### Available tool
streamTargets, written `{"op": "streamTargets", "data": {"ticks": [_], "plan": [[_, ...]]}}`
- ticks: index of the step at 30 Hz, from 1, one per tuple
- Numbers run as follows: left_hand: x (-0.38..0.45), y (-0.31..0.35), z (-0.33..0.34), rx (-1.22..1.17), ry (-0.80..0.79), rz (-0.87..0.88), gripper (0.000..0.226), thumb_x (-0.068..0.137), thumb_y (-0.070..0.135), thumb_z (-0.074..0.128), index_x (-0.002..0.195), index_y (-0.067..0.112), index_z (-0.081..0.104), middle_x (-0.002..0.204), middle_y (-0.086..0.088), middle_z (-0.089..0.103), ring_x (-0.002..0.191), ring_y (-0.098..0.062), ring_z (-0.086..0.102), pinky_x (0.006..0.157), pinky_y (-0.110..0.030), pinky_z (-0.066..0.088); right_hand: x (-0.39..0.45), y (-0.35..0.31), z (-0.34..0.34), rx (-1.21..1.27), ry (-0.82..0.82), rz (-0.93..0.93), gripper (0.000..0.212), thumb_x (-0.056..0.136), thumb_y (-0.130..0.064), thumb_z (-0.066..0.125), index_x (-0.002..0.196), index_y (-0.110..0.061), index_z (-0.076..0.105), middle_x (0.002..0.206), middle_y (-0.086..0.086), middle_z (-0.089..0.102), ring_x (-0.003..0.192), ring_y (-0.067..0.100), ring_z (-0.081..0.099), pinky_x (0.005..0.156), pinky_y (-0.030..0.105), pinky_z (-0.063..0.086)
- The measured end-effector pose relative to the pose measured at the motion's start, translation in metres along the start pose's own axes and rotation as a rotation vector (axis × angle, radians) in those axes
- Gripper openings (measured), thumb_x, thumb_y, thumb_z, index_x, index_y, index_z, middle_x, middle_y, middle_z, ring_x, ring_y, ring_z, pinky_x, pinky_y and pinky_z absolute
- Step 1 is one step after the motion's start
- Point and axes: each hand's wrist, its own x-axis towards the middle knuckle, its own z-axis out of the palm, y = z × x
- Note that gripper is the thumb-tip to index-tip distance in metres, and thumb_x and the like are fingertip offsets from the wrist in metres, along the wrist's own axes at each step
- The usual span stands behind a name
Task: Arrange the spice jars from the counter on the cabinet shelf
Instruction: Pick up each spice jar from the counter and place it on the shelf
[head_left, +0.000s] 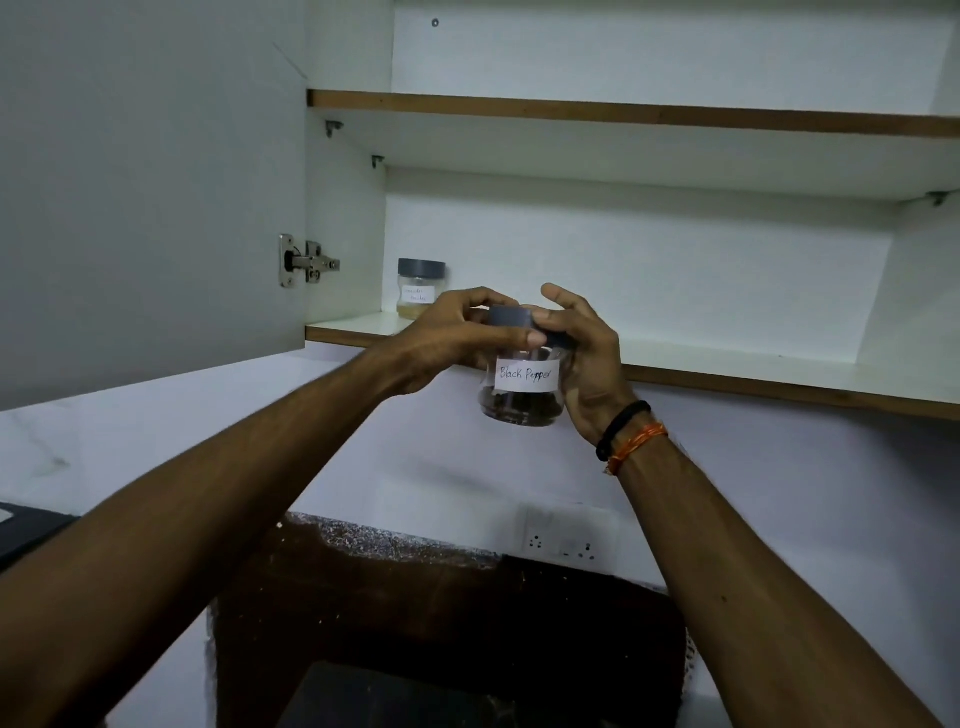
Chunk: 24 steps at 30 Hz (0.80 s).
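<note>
Two hands held a clear jar (522, 387) up in the air, just in front of the edge of the lower cabinet shelf (727, 364). The jar had a grey lid and a white label that said "Black Pepper", with dark bits at the bottom. The left hand (457, 338) had its fingers and thumb curled round the lid. The right hand (584, 358) wrapped round the side of the jar, with some fingers lifted and spread. That wrist wore a black band (621, 428) and an orange thread (636, 447). Another small jar (418, 288) with a grey lid stood on the shelf, back in the left corner, near the open door's hinge (306, 260). Below, a wall socket (569, 535) sat above a dark counter (415, 587).
</note>
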Motion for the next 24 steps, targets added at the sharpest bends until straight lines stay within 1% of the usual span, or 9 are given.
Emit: {"op": "streamTargets", "data": {"ticks": [3, 5, 7, 9, 10, 12, 16, 20, 24], "plan": [[0.011, 0.003, -0.003, 0.03, 0.004, 0.003, 0.061, 0.067, 0.028, 0.089, 0.12, 0.012, 0.064, 0.112, -0.01, 0.073, 0.102, -0.026, 0.072, 0.086, -0.041, 0.061, 0.011, -0.001, -0.002, -0.057, 0.049, -0.086, 0.047, 0.078, -0.04, 0.062, 0.121, -0.021, 0.064, 0.11, 0.004, 0.071, 0.102, 0.022, 0.066, 0.088, 0.04, 0.053], [0.019, 0.006, -0.006, 0.045, 0.029, 0.007, 0.061, 0.064, 0.031, 0.088, 0.119, 0.014, 0.065, 0.11, -0.006, 0.073, 0.098, -0.022, 0.073, 0.083, -0.038, 0.061, 0.021, -0.001, -0.005, -0.11, 0.164, -0.12, 0.045, 0.081, -0.049, 0.055, 0.115, -0.021, 0.067, 0.11, 0.004, 0.072, 0.104, 0.023, 0.066, 0.088, 0.038, 0.052], [0.026, 0.01, -0.011, 0.049, 0.058, 0.026, 0.06, 0.064, 0.033, 0.086, 0.117, 0.013, 0.066, 0.108, -0.005, 0.073, 0.096, -0.02, 0.073, 0.08, -0.035, 0.06, 0.032, 0.001, -0.01, -0.197, 0.291, -0.114, 0.047, 0.085, -0.052, 0.051, 0.108, -0.016, 0.07, 0.105, 0.006, 0.073, 0.098, 0.023, 0.067, 0.088, 0.04, 0.054], [0.034, 0.015, -0.02, 0.047, 0.083, 0.048, 0.059, 0.065, 0.034, 0.084, 0.117, 0.01, 0.066, 0.11, -0.008, 0.072, 0.098, -0.023, 0.073, 0.083, -0.036, 0.06, 0.045, 0.005, -0.017, -0.458, 0.399, -0.142, 0.039, 0.09, -0.048, 0.053, 0.093, -0.014, 0.073, 0.091, 0.003, 0.074, 0.087, 0.02, 0.068, 0.081, 0.039, 0.056], [0.04, 0.017, -0.025, 0.042, 0.095, 0.055, 0.059, 0.066, 0.034, 0.084, 0.117, 0.01, 0.065, 0.111, -0.01, 0.072, 0.099, -0.024, 0.073, 0.085, -0.038, 0.059, 0.051, 0.009, -0.022, -0.659, 0.425, -0.179, 0.036, 0.092, -0.044, 0.054, 0.084, -0.014, 0.072, 0.083, 0.001, 0.073, 0.081, 0.02, 0.067, 0.071, 0.033, 0.054], [0.049, 0.021, -0.034, 0.049, 0.109, 0.061, 0.059, 0.068, 0.034, 0.083, 0.118, 0.01, 0.064, 0.112, -0.009, 0.072, 0.1, -0.025, 0.072, 0.086, -0.038, 0.059, 0.058, 0.018, -0.029, -1.057, 0.421, -0.262, 0.034, 0.091, -0.039, 0.055, 0.072, -0.014, 0.066, 0.068, -0.001, 0.066, 0.07, 0.021, 0.063, 0.055, 0.022, 0.04], [0.072, 0.022, -0.052, 0.106, 0.114, 0.063, 0.063, 0.068, 0.036, 0.08, 0.122, 0.01, 0.061, 0.114, -0.01, 0.07, 0.101, -0.026, 0.071, 0.086, -0.038, 0.06, 0.075, 0.031, -0.043, -1.465, 0.356, -0.339, 0.031, 0.085, -0.034, 0.055, 0.064, -0.014, 0.065, 0.057, 0.001, 0.059, 0.057, 0.023, 0.056, 0.055, 0.024, 0.037], [0.095, 0.007, -0.07, 0.137, 0.133, 0.04, 0.057, 0.072, 0.035, 0.082, 0.12, 0.012, 0.062, 0.113, -0.008, 0.071, 0.102, -0.026, 0.071, 0.088, -0.04, 0.059, 0.09, 0.044, -0.047, -1.677, 0.313, -0.323, 0.038, 0.087, -0.04, 0.049, 0.061, -0.017, 0.061, 0.054, -0.002, 0.051, 0.053, 0.021, 0.051, 0.053, 0.025, 0.034], [0.117, -0.011, -0.081, 0.148, 0.129, 0.013, 0.05, 0.078, 0.028, 0.078, 0.122, 0.014, 0.06, 0.115, -0.008, 0.068, 0.104, -0.027, 0.068, 0.082, -0.036, 0.058, 0.091, 0.051, -0.047, -1.706, 0.365, -0.405, 0.038, 0.088, -0.038, 0.049, 0.056, -0.018, 0.057, 0.05, -0.003, 0.051, 0.047, 0.018, 0.048, 0.052, 0.023, 0.033]]}}
